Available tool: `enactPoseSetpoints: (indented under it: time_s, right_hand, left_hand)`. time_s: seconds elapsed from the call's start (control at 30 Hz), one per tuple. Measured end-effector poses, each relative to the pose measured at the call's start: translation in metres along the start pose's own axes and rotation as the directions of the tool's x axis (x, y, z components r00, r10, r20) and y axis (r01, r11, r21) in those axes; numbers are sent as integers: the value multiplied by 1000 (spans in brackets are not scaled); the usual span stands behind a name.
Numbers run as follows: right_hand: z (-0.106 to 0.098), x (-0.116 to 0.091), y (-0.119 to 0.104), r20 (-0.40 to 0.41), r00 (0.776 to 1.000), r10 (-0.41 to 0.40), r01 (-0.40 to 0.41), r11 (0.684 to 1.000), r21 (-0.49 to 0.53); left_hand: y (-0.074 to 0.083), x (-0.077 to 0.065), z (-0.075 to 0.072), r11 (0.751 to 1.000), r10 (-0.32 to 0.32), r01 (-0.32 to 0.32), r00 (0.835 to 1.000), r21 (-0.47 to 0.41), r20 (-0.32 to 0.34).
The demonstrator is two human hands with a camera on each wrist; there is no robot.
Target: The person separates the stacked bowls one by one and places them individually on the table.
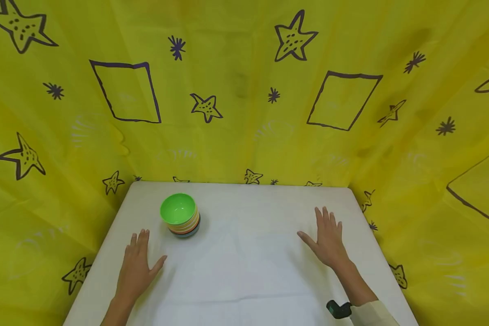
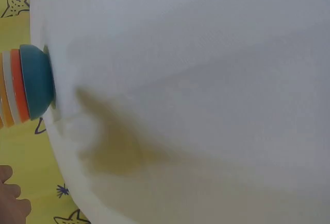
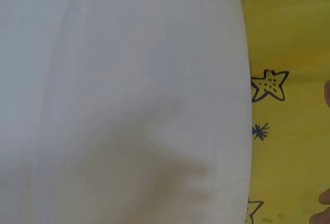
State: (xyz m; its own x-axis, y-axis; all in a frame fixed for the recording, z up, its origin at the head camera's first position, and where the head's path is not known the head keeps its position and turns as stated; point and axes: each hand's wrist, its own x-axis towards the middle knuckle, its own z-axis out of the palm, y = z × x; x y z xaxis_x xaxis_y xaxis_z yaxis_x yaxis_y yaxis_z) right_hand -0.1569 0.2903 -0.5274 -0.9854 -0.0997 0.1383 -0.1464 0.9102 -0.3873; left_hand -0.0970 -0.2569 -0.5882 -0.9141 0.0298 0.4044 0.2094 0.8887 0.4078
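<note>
A stack of nested bowls stands upright on the white table, left of the middle in the head view. Its top bowl is bright green inside. The left wrist view shows the lower part from the side: a blue bowl at the base, then an orange-red one, with white and yellow rims above. My left hand, fingers straight and thumb spread, hovers just in front and to the left of the stack, holding nothing. Over the table's right side, my right hand is likewise spread with nothing in it.
The white table is enclosed at the back and both sides by yellow sheeting with drawn stars and rectangles. A small dark device sits at my right wrist, by a pale sleeve. Both hands cast shadows on the tabletop.
</note>
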Motion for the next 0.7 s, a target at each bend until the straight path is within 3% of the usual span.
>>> enactPoseSetpoints:
  time_s: [0.33,0.7]
  right_hand:
    - [16,32,-35,29,992,-121,117,986,117]
    - [35,58,-81,58,975,-216,205,966,156]
  left_hand:
    - [14,11,10,989,-82,88,995,-116,51]
    - [18,23,20,953,-168,195,977,-233,129]
